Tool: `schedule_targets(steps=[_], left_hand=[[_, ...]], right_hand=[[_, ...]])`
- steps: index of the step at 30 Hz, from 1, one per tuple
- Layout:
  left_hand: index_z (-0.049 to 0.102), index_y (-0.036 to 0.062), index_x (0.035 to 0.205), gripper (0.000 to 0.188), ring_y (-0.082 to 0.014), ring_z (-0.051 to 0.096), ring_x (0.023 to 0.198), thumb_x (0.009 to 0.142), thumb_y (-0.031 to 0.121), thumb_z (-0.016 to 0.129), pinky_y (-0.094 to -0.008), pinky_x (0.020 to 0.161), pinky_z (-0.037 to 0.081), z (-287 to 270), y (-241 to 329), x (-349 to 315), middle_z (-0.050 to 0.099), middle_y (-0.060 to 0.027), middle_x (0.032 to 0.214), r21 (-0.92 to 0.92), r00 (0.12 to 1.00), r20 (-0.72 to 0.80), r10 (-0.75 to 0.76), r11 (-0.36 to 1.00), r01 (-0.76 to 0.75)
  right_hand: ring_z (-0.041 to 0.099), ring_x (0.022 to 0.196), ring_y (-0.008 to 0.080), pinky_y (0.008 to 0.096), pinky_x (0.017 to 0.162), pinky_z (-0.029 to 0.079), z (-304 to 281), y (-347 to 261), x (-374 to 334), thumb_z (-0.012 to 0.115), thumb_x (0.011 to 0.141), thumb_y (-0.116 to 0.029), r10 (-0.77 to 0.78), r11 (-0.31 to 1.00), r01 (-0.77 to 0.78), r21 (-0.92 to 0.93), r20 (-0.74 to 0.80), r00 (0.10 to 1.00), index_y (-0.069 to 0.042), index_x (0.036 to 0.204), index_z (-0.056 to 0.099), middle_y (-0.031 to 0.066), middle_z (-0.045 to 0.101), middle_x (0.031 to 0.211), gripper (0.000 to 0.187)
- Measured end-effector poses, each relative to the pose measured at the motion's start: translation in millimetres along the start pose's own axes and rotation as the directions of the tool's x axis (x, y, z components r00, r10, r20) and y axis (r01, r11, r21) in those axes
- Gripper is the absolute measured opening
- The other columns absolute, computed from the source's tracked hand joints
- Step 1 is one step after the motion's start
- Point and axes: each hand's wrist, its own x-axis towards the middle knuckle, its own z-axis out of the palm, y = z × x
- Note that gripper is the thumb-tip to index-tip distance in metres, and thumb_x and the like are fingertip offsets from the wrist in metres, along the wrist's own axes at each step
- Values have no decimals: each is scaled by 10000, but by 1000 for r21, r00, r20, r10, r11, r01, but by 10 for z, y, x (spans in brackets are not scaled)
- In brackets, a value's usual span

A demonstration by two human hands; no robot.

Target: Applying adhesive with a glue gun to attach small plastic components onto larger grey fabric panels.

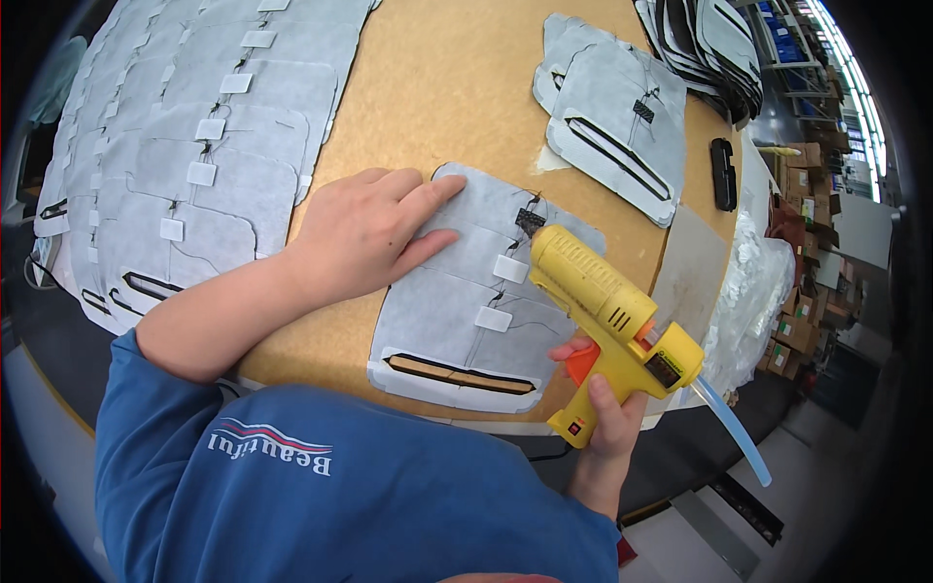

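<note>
One right hand (612, 420), fingers closed, grips a yellow glue gun (598, 291) over the desk's (428, 78) near edge, where the grey panel (432, 316) lies: two white tags (493, 318) on, black patch (528, 221) seemingly unfinished. The left hand (362, 230), loosely spread, presses its far-left corner, gripping nothing.

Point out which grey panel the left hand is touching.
The middle grey panel, partly covered by the glue gun: the left hand rests at its upper left. The left-side panels and upper-right panels have no hand on them.
</note>
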Motion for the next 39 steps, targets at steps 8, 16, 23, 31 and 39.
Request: schedule_targets(steps=[8, 16, 23, 31, 39], left_hand=[[620, 147, 1210, 427, -184, 587, 655, 835, 323, 722, -309, 558, 475, 3, -2, -4, 551, -5, 749, 2, 1000, -1, 6, 1000, -6], [621, 141, 1207, 435, -184, 589, 655, 826, 321, 730, -309, 554, 474, 10, -6, 4, 553, -8, 745, 9, 1000, -2, 15, 1000, -15], [622, 138, 1215, 448, -181, 587, 647, 821, 320, 735, -305, 550, 473, 16, -2, 10, 557, -5, 738, 9, 1000, 4, 21, 1000, -21], [633, 139, 1208, 444, -177, 583, 640, 811, 305, 744, -298, 550, 472, 16, 3, 11, 555, -2, 724, -5, 1000, 0, 4, 1000, -4], [642, 141, 1209, 459, -179, 578, 628, 792, 290, 760, -304, 544, 467, 27, 12, 20, 555, -3, 720, -5, 1000, -26, 15, 1000, -15]], right_hand=[[668, 969, 315, 368, 783, 513, 9, 33, -6, 629, 868, -234, 39, 999, -39, 4, -51, 998, 75, 1259, 489, 201, 635, 1069, 517], [674, 949, 322, 367, 784, 524, -8, 81, 5, 632, 863, -232, 13, 999, -10, 47, -82, 997, 87, 1243, 495, 210, 646, 1050, 515], [656, 968, 308, 406, 854, 499, -9, 108, 27, 600, 862, -170, 27, 997, -23, 69, -63, 998, 64, 1280, 457, 209, 633, 1067, 500], [666, 901, 292, 357, 779, 514, 11, 132, 73, 612, 847, -252, 22, 1000, -20, 21, -116, 993, 95, 1181, 536, 214, 663, 979, 488], [655, 999, 298, 402, 866, 504, -203, 237, -2, 581, 879, -113, 12, 989, -9, 148, -18, 1000, 47, 1303, 441, 195, 622, 1120, 474]])
